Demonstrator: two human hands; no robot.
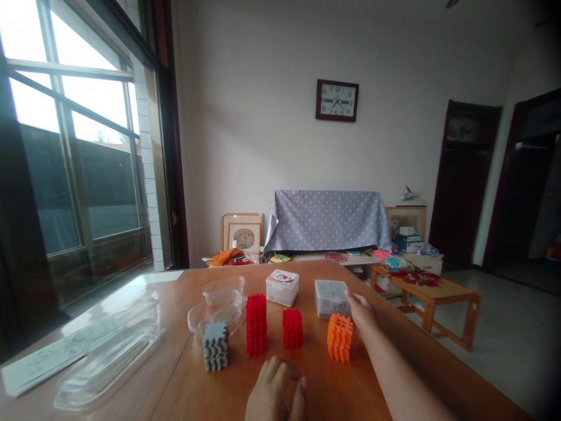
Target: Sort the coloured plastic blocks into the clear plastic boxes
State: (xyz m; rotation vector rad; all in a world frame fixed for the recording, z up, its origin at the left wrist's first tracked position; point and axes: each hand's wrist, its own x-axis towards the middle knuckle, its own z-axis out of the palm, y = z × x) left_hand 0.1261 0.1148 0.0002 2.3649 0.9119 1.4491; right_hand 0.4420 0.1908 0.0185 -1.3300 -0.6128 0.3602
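Observation:
My right hand [362, 310] reaches to the right side of a clear plastic box [332, 299] with a translucent lid, its fingers against the box; part of them is hidden behind it. Near the front edge, my left hand [277, 390] rests with curled fingers, in front of the red stacks; whether it holds anything is hidden. An orange stack of notched foam-like pieces [339, 338] stands before the box. A tall red stack [256, 325] and a shorter red stack [292, 328] stand left of it, and a grey stack [215, 346] further left.
A white lidded box [282, 287] sits behind the red stacks. Clear plastic containers [217, 310] lie behind the grey stack. Nested clear trays [109, 368] and paper sheets [48, 358] cover the table's left. A low wooden stool [432, 292] stands beyond the right edge.

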